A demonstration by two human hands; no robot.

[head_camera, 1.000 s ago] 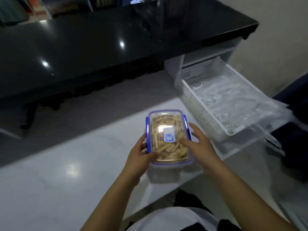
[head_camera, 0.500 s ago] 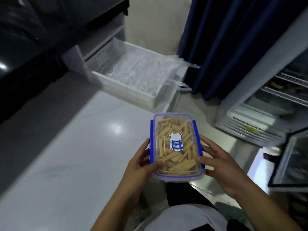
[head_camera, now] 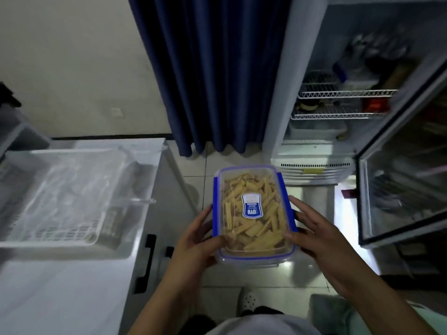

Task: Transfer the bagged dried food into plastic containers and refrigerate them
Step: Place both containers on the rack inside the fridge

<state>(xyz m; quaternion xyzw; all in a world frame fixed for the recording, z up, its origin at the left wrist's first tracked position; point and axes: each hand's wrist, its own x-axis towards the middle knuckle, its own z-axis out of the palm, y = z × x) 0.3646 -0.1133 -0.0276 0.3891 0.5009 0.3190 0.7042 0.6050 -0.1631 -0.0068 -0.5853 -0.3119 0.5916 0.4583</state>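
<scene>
- Plastic container [head_camera: 254, 213], lid on with blue clips, is filled with pale dried food strips; it is held in the air above the floor tiles, between counter and refrigerator [head_camera: 338, 105].
- Left hand [head_camera: 193, 240] grips the near-left edge, thumb on the lid; right hand [head_camera: 321, 238] clasps the right side, fingers spread.
- Refrigerator door [head_camera: 401, 165] stands open; wire shelves [head_camera: 343, 94] carry items.
- Step judged: carrying to refrigerate. Next move calls for a free shelf spot and level insertion.

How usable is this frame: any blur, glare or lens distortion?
Head view: dim overall; container sharp between left hand and right hand; floor glare beside the open fridge; basket soft; wide-angle bending tilts the fridge door.
</scene>
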